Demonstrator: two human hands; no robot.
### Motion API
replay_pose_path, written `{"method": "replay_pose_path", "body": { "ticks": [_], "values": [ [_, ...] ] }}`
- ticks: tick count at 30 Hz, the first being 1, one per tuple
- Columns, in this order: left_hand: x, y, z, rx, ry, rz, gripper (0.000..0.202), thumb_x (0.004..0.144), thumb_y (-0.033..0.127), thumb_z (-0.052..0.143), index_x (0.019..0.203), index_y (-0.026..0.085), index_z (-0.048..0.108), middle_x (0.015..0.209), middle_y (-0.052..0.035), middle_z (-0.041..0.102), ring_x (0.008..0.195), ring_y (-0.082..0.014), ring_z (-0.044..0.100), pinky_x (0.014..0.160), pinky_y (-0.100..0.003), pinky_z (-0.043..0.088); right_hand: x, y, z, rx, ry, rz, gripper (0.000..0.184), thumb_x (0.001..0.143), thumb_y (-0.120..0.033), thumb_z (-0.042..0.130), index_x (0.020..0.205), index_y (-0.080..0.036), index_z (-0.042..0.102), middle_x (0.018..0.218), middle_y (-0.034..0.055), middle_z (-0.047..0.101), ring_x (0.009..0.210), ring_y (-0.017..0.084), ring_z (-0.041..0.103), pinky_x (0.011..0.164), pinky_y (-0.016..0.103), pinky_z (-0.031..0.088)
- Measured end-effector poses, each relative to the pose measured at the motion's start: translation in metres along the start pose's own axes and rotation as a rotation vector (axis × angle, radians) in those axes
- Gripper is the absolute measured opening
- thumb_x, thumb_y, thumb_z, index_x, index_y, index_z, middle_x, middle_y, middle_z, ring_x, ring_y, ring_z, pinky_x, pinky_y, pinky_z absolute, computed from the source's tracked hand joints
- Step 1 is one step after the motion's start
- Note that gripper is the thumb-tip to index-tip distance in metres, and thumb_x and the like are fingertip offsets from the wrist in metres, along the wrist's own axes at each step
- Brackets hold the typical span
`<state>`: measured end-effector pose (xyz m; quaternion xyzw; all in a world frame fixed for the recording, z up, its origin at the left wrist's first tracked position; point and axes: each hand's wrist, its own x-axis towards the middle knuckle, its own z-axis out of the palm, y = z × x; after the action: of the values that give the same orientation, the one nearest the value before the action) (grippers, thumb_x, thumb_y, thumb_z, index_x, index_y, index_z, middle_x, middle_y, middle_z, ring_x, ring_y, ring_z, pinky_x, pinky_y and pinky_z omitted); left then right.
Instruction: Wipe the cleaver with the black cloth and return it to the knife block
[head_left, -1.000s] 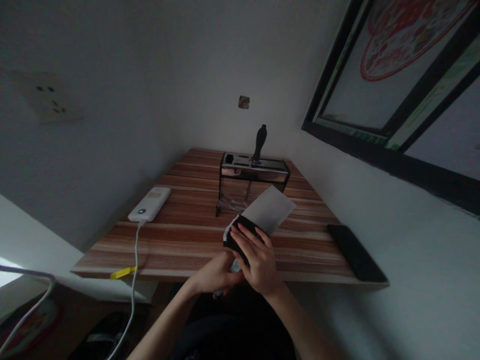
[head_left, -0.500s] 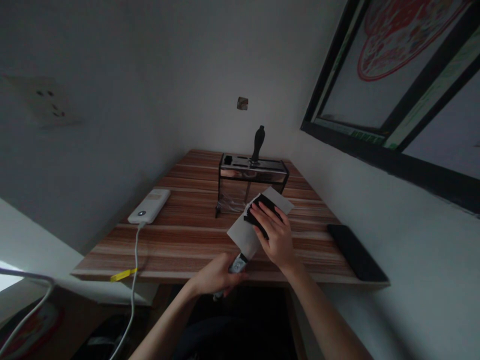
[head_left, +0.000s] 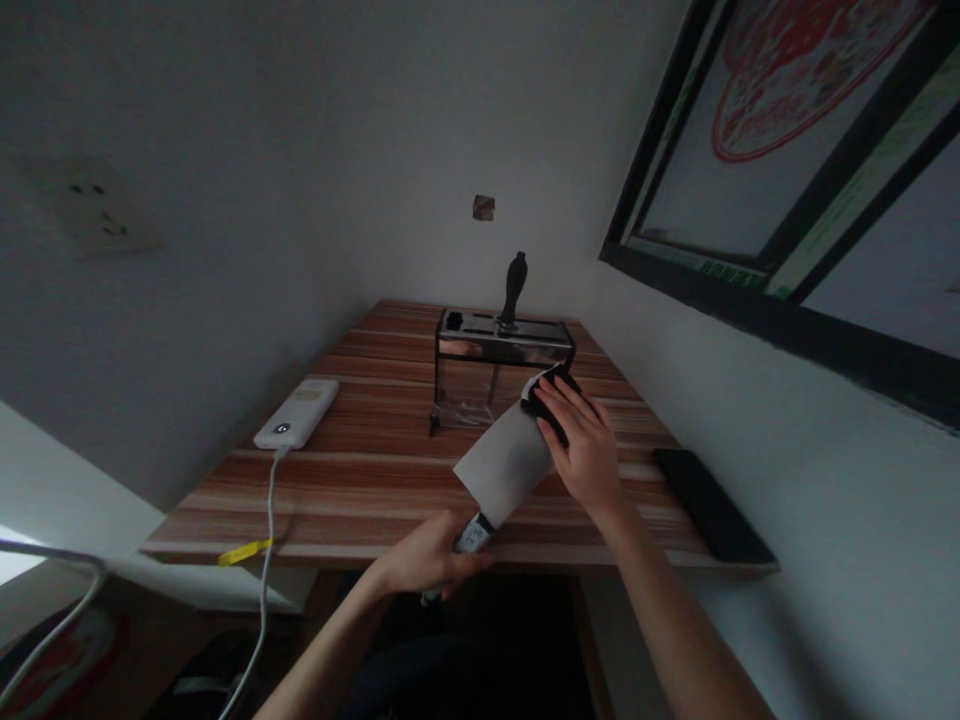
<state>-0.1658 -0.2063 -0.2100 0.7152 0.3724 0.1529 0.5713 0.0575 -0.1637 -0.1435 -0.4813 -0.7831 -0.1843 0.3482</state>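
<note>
2 grips on 1 cleaver (head_left: 501, 465): my left hand (head_left: 431, 555) is closed around its handle, and my right hand (head_left: 585, 448) holds a black cloth (head_left: 532, 403) pressed over the blade, fingers nearly straight; whether any part of it wraps underneath I cannot tell. The cleaver is held on my side of the knife rack (head_left: 465, 348), its far end just in front of the rack's lower right corner in my view.

1 second ago the cloth lay by the handle – now it is at the blade's far end, and most of the steel is uncovered. I judge this wiping stroke nearly complete, though not the whole job.

The blade is a broad, flat rectangle, pale grey with a dull sheen; the handle shows a patterned grey-white surface. The cloth looks soft and folded, with 1 white edge. The rack is a box with a shiny top band, black frame and clear front, and a bulging black knife handle (head_left: 515, 287) rises from it. Under the rack runs the table (head_left: 375, 430) – striped, reddish-brown, wood-look, straight-edged.
</note>
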Motion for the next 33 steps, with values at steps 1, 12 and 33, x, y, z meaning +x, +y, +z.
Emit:
{"method": "replay_pose_path", "body": {
  "ticks": [1,12,33],
  "values": [
    [0.000,0.000,0.000,0.001,-0.007,-0.005,0.017,0.077,0.031,0.055,0.072,0.017,0.046,0.041,0.0075,0.046,0.034,-0.0063,0.040,0.034,-0.015,0.029,0.000,0.001,0.000,-0.003,0.010,0.016,0.037,0.094,-0.026,0.041,0.130,-0.022,0.046,0.134,0.0029,0.051,0.129,0.018,0.039,0.104,0.039,0.030],
    [0.000,0.000,-0.002,0.016,-0.033,-0.040,0.023,0.076,0.037,0.057,0.073,0.017,0.047,0.043,0.0073,0.047,0.036,-0.0064,0.041,0.035,-0.015,0.030,0.001,0.012,-0.013,0.079,0.318,0.239,0.037,0.095,-0.030,0.035,0.130,-0.025,0.045,0.131,0.0067,0.054,0.123,0.021,0.048,0.109,0.051,0.023],
    [0.002,0.001,-0.002,-0.091,-0.026,0.028,0.014,0.074,0.027,0.055,0.076,0.015,0.050,0.046,0.0062,0.048,0.034,-0.0053,0.042,0.033,-0.014,0.030,-0.031,-0.079,0.014,0.120,-0.172,-0.114,0.042,0.090,-0.017,0.043,0.131,-0.017,0.045,0.136,0.0067,0.048,0.129,0.020,0.040,0.108,0.044,0.030]
  ]
}}
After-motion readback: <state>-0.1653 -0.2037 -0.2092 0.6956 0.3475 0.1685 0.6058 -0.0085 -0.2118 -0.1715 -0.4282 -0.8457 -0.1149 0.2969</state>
